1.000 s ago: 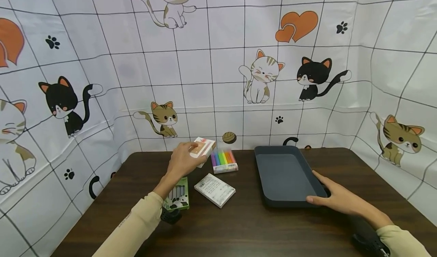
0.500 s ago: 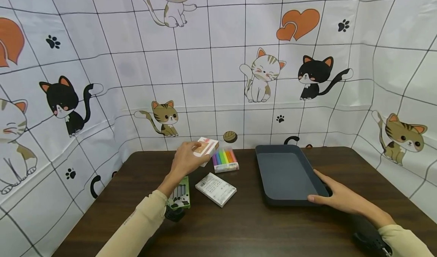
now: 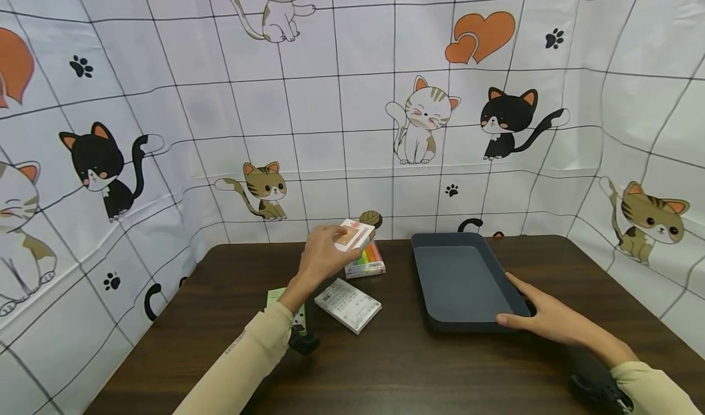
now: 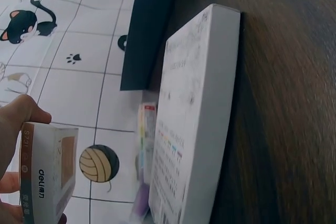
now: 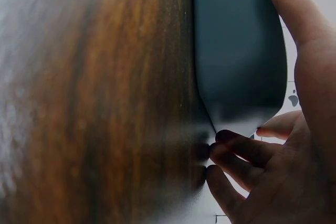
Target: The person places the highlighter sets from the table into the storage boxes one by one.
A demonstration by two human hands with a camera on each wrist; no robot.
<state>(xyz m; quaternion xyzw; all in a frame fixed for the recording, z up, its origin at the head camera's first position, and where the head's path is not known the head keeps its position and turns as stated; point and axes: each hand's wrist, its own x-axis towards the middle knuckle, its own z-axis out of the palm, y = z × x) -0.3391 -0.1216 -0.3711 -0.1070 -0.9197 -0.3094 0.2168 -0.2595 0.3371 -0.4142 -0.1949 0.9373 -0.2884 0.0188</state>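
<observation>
Transport seems in hand: the left hand (image 3: 320, 256) pinches the deli-branded box (image 3: 358, 235) aloft, left of the gray tray (image 3: 465, 280) whose near right corner the right hand (image 3: 545, 318) grips, and the next move likely needs a steady hold.

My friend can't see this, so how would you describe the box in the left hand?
On the dark table, look left of the gray tray. The left hand holds a white box, partly hiding the rainbow-coloured pack in the head view. Its tan panel sets it apart from the white-and-gray box lying flat nearby.
</observation>
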